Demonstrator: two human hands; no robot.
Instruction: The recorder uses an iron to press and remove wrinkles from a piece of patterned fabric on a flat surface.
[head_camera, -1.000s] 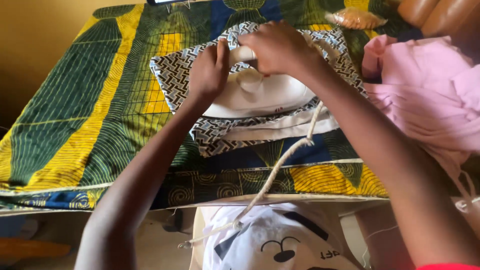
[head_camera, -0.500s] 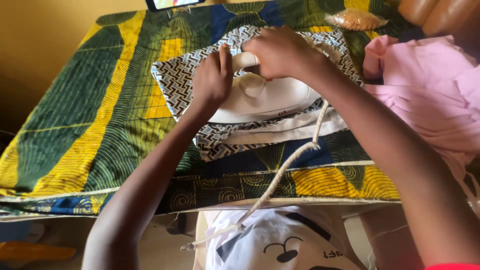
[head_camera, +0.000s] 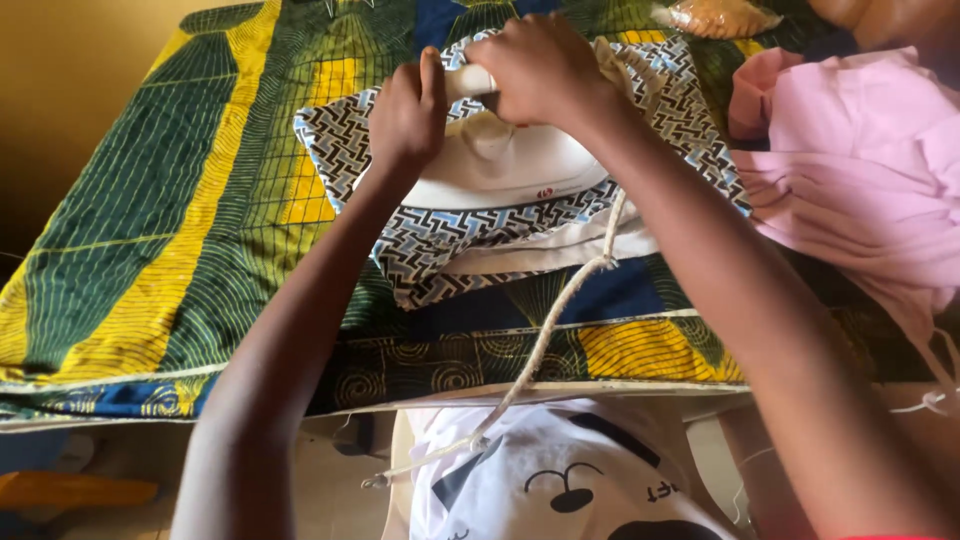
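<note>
- A white clothes iron (head_camera: 510, 165) sits flat on a piece of fabric with a black, white and blue zigzag print (head_camera: 480, 235), near the far middle of the tabletop (head_camera: 150, 230).
- The right hand (head_camera: 540, 70) is closed around the iron's pale handle, fingers wrapped over the top of it.
- The left hand (head_camera: 405, 115) is curled just beside the iron's left side, thumb up against the end of the handle; its fingers press down on the zigzag fabric, though whether they pinch a fold cannot be told.
- The two hands nearly touch at the handle.
- A cream braided cord (head_camera: 545, 335) runs from the back of the iron, across the near edge of the zigzag fabric and off the front edge of the tabletop, hanging down toward the person's white printed shirt (head_camera: 560, 470).
- A white lining layer shows under the near edge of the zigzag fabric.
- The tabletop is covered with a large green, yellow and blue patterned cloth (head_camera: 240, 190).
- A heap of pink fabric (head_camera: 850, 170) lies at the right, beside the zigzag piece.
- A small clear bag with brownish contents (head_camera: 715, 15) rests at the far edge.
</note>
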